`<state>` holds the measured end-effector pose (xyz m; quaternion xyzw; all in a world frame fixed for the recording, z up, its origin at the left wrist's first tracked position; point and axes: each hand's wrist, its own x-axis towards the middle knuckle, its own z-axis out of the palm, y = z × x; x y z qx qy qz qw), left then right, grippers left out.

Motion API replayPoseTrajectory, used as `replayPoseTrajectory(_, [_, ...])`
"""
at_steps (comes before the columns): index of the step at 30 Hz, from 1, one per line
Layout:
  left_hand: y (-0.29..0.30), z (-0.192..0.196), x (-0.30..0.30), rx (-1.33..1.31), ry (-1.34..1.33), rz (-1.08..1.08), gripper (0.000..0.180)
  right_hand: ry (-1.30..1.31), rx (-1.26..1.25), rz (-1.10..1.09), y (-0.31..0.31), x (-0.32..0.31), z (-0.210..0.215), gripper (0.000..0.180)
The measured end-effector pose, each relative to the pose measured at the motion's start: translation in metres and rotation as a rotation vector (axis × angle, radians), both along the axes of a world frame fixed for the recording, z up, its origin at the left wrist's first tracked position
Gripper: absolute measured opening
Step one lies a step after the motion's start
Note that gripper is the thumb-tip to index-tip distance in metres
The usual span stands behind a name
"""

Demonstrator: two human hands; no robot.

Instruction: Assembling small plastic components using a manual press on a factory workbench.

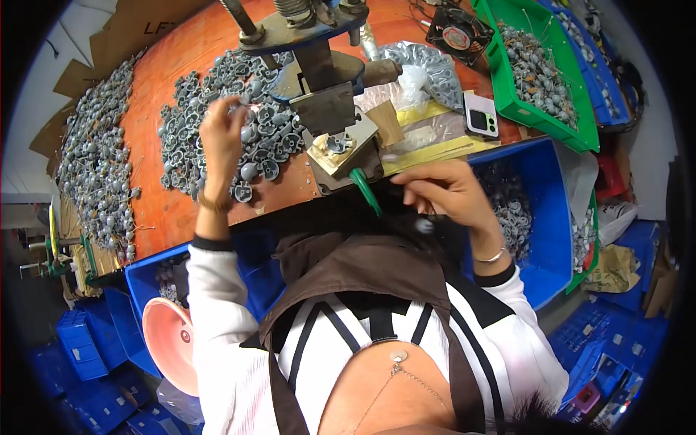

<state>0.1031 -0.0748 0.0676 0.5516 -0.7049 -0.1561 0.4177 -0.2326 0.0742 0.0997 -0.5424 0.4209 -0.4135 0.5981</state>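
My left hand (220, 138) is raised at the pile of grey plastic parts (199, 130), fingers bent together around something I cannot make out. To the right of the press, my right hand (453, 192) has its index finger stretched left and its thumb apart from it. Just below that hand is a small blurred grey part (424, 226); whether it hangs or falls cannot be told. Between my hands stands a bench press (322, 109), with a grey round part (337, 143) in its pale fixture (344, 156). A green handle (366, 192) sticks out toward me.
Grey parts with thin wires (98, 152) lie heaped at the left. A green tray (522, 109) of similar pieces, a phone (481, 116) and a small fan (460, 36) are at the right. A blue bin (554, 239) stands below my right hand; a pink basin (163, 341) is lower left.
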Motion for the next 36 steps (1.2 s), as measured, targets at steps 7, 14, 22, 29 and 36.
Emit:
replayPoseTrajectory(7, [0.094, -0.021, -0.062, 0.477, 0.837, -0.267, 0.030, 0.263, -0.469, -0.255, -0.019, 0.062, -0.029, 0.011])
replayPoseTrajectory(14, [0.106, -0.012, -0.080, 0.378, 0.897, -0.279, 0.028, 0.414, -0.648, -0.306, -0.021, 0.068, -0.033, 0.015])
replayPoseTrajectory(22, [0.107, -0.010, -0.075, 0.705, 1.139, -0.467, 0.021, 0.298, -0.683, -0.147, -0.022, 0.063, -0.031, 0.016])
replayPoseTrajectory(29, [0.119, 0.005, -0.093, -0.010, 0.278, -0.520, 0.028, -0.297, 0.411, 0.014, -0.025, 0.057, -0.028, 0.016])
replayPoseTrajectory(36, [0.115, -0.003, -0.081, -0.108, 0.757, 0.016, 0.026, -0.034, -0.184, -0.393, -0.043, 0.053, -0.048, 0.007])
